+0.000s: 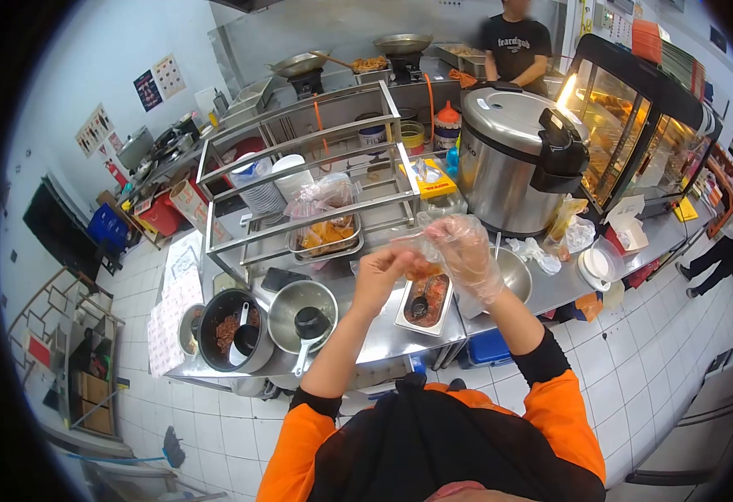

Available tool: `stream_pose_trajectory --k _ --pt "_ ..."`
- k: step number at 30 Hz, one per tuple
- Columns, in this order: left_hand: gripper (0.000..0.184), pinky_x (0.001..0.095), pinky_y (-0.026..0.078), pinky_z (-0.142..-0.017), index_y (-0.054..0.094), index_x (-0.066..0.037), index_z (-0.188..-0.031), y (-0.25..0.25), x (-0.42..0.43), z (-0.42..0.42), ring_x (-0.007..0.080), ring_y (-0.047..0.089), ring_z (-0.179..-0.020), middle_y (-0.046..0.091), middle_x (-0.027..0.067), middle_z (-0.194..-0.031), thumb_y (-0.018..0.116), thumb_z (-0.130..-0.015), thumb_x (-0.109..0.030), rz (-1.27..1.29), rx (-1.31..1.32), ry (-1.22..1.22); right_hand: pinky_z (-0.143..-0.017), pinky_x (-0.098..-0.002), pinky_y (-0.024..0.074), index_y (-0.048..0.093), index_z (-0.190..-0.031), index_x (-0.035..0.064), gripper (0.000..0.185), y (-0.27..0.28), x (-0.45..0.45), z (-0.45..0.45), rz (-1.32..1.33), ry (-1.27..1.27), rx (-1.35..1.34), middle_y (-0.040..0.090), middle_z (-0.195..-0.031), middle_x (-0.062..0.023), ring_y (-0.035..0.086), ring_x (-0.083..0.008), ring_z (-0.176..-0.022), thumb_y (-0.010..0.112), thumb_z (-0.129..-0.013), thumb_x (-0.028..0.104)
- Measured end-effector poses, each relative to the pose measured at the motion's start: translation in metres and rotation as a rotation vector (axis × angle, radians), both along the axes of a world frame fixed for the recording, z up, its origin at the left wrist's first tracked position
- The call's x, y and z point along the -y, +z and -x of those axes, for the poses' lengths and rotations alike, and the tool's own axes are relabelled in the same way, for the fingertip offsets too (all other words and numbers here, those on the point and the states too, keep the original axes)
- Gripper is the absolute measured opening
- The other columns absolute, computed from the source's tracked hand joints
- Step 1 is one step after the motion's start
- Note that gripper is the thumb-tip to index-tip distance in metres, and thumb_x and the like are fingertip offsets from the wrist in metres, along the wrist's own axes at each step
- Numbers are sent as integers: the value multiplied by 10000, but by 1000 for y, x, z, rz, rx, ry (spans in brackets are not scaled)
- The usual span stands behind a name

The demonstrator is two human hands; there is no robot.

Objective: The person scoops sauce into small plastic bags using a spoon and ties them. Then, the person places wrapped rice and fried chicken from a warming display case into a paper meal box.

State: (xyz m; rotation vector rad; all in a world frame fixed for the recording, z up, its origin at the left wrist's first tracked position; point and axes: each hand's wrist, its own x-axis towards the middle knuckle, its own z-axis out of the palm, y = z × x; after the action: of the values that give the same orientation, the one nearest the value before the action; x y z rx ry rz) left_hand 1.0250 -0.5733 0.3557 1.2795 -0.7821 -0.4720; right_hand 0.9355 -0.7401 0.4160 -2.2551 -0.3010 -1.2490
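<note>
In front of me, above the steel counter, my left hand [385, 272] is bare, with its fingers pinched on a small clear plastic bag [421, 266]. Something orange shows through the bag's lower part. My right hand [465, 251] wears a loose see-through plastic glove, and its fingers are closed at the bag's upper part. Just below my hands sits a rectangular steel container [427, 311] of reddish sauce with a dark ladle in it. A metal bowl [513, 280] stands beside my right wrist, partly hidden by it.
On the left are a pot [236, 330] of minced reddish food and a steel pan [301, 318] holding a black ladle. A metal rack [308, 180] stands behind them, near a food tray [326, 238]. A large cooker [513, 159] and a lit display cabinet [634, 125] stand right. A person [517, 50] is behind.
</note>
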Motion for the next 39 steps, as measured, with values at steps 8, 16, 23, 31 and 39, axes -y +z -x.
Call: stream_pose_trajectory --k 8,16,23,31,39 --pt "189 262 502 -807 664 48 -1041 22 11 13 132 649 -887 706 98 -939 604 -936 -98 190 170 177 -697 -381 472 656 -839 32 116 -2 20 11 -6 64 -61 647 -800 -128 621 -318 -769 647 -861 145" --pt "162 270 514 -771 654 69 -977 16 15 17 166 675 -834 708 134 -898 596 -932 -75 32 206 84 -702 -389 500 642 -850 51 98 -23 30 29 -2 91 -113 641 -842 -110 626 -297 -813 654 -834 147" --pt "98 245 474 -734 644 54 -898 -14 31 31 111 618 -764 671 72 -792 626 -898 -43 -86 383 137 -688 -389 512 654 -829 78 153 -44 27 50 -127 22 -234 652 -810 -90 636 -298 -791 670 -834 230" --pt "92 404 437 -1015 655 40 -880 -10 57 51 210 673 -839 695 134 -824 597 -887 -31 -143 611 227 -699 -385 514 651 -819 95 171 -60 40 59 -182 -104 -253 648 -804 -83 633 -292 -771 707 -784 252" --pt "132 372 446 -944 706 -21 -938 -19 82 51 285 587 -1131 710 105 -941 592 -904 -77 -116 546 157 -708 -372 506 649 -826 96 122 -72 87 81 -114 -194 -215 646 -803 -74 628 -273 -765 702 -780 197"
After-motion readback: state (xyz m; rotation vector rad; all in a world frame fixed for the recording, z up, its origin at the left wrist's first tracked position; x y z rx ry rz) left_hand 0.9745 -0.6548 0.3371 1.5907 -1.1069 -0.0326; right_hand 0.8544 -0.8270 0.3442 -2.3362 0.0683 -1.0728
